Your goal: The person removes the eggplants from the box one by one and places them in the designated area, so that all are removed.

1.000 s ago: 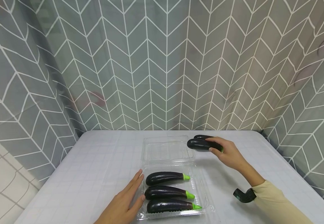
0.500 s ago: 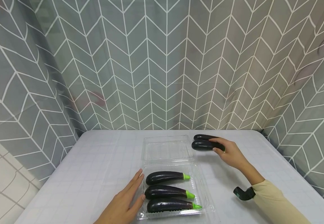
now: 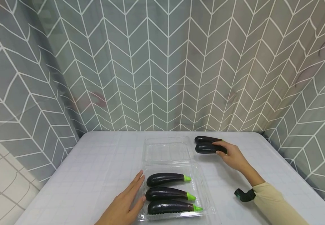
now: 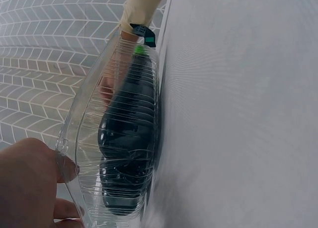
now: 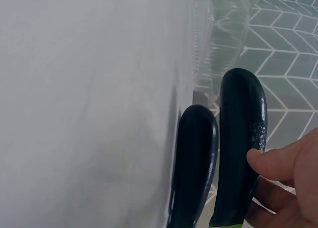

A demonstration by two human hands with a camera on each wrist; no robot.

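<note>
Toward the back right, my right hand (image 3: 231,156) pinches a dark eggplant (image 3: 204,148) between thumb and fingers. The right wrist view shows the thumb against the side of that eggplant (image 5: 241,123), raised off the table; a second eggplant (image 5: 195,158) lies beside it on the tabletop. My left hand (image 3: 124,200) rests with extended fingers along the left rim of a clear plastic clamshell box (image 3: 204,187). Inside the box lie three eggplants (image 3: 166,193) in a row, green stems pointing right. Through the ribbed wall, the left wrist view shows their dark bodies (image 4: 130,123).
The clamshell's lid (image 3: 165,151) lies folded back flat behind the box. A white cloth covers the table (image 3: 103,162). Patterned grey curtains (image 3: 165,68) hang behind and at both sides. A black strap (image 3: 244,195) sits at the right cuff.
My right hand has shifted slightly right and toward me with its eggplant, showing more of the eggplant behind it. My left hand and the box stay in place.
</note>
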